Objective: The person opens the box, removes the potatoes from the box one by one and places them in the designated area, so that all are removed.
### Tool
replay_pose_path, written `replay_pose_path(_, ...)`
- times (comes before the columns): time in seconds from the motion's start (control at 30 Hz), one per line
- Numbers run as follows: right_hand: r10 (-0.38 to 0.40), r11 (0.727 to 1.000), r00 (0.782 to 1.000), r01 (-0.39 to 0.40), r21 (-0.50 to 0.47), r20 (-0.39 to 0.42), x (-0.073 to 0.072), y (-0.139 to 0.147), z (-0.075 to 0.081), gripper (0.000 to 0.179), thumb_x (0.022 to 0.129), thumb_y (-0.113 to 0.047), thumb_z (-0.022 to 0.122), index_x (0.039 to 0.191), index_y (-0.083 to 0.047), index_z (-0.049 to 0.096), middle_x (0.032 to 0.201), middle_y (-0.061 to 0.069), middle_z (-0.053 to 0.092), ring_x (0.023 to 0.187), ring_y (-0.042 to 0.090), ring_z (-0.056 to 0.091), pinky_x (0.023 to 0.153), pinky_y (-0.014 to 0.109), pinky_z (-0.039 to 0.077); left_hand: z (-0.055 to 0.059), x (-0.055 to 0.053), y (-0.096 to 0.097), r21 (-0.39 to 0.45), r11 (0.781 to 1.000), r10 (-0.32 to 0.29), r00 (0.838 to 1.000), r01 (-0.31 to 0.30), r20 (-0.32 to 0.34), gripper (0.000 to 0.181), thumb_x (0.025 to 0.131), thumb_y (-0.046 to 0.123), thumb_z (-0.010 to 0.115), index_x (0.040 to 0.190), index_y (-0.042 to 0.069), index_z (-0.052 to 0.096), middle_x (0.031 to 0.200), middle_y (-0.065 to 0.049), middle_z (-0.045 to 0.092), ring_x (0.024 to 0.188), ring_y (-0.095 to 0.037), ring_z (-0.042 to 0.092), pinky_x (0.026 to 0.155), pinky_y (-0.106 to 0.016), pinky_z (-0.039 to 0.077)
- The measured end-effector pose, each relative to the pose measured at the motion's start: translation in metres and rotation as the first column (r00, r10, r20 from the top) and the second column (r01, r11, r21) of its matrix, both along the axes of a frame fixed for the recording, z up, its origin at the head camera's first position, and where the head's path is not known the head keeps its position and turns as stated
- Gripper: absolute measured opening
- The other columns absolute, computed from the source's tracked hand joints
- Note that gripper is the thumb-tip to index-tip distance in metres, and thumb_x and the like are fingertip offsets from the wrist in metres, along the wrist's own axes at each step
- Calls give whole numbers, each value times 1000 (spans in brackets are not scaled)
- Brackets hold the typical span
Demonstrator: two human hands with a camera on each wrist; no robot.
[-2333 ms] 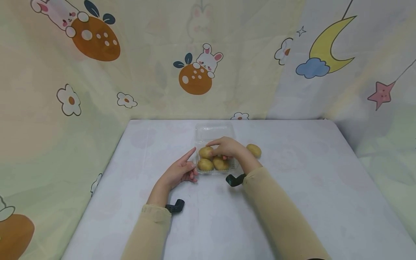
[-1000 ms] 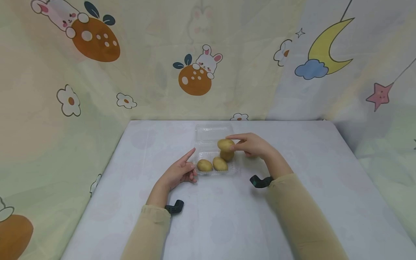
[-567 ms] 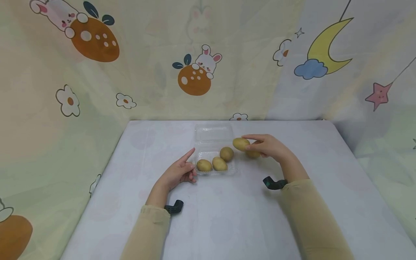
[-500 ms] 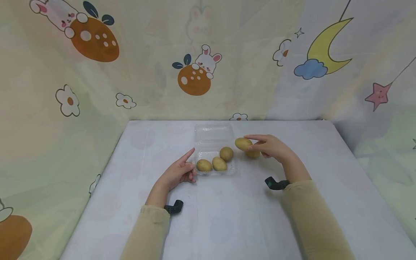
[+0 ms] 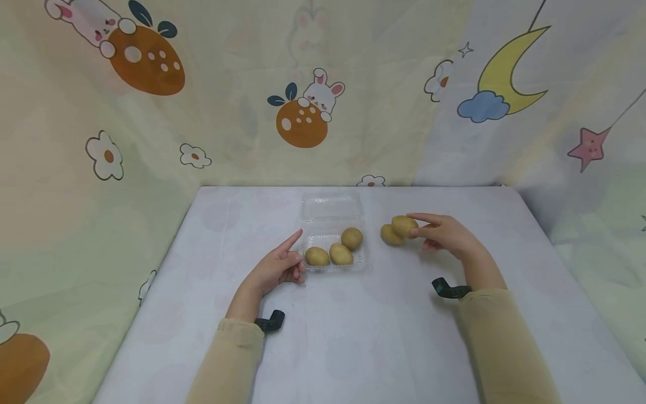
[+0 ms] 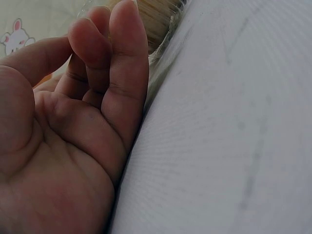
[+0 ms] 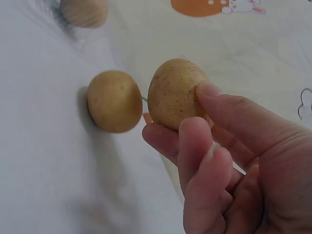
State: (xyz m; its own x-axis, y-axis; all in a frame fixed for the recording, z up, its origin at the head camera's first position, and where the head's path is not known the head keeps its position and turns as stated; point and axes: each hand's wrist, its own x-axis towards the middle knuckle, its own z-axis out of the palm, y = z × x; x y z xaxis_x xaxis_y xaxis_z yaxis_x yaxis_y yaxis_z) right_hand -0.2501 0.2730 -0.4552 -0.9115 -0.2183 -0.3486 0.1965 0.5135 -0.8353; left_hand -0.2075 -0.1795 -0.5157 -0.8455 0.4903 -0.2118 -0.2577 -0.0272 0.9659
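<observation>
My right hand (image 5: 446,238) pinches a yellow-brown potato (image 5: 405,226) between thumb and fingertips. In the right wrist view the held potato (image 7: 175,95) is raised off the table, beside another potato (image 7: 115,101) lying on the cloth. My left hand (image 5: 275,268) rests on the table at the left side of a clear plastic clamshell box (image 5: 359,266), its index finger straight and the other fingers loosely curled. Three potatoes sit in the box: front left (image 5: 317,256), front middle (image 5: 341,254) and back right (image 5: 351,238). Curled fingers (image 6: 129,63) hide much of the box in the left wrist view.
The box's hinged lid (image 5: 332,207) lies folded back toward the far table edge. A pale cloth covers the table (image 5: 343,342). Behind it hangs a printed curtain (image 5: 227,101) with rabbits and a moon.
My right hand has taken a potato out of the box's back left and carried it right, past the potato on the table. My left hand has stayed beside the box.
</observation>
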Motion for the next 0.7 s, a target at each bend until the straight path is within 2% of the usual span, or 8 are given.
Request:
replay_pose_path(0.17, -42, 999, 999, 42, -1, 8, 2, 14, -6, 67, 86, -45, 73, 147, -31, 47, 117, 6, 71, 78, 19, 66, 71, 30, 57, -1, -1, -1, 7, 1000, -11, 1000, 11, -9, 72, 101, 17, 55, 159, 34, 16, 80, -3, 65, 64, -12, 58, 76, -43, 61)
replay_pose_path(0.4, -109, 994, 993, 110, -25, 41, 6, 22, -14, 70, 85, -47, 74, 147, -29, 47, 115, 2, 71, 79, 14, 66, 71, 29, 57, -2, -1, -1, 6, 1000, -10, 1000, 10, -8, 72, 101, 19, 56, 158, 35, 17, 79, -4, 65, 63, -13, 58, 76, -42, 61)
replay_pose_path(0.7, -119, 992, 991, 121, -25, 65, 5, 23, -28, 67, 90, -40, 70, 150, -25, 43, 117, 14, 63, 80, 16, 67, 70, 30, 59, 0, 0, 0, 4, 1000, -5, 1000, 5, -1, 72, 100, 19, 56, 158, 35, 17, 80, -4, 66, 63, -13, 58, 76, -42, 61)
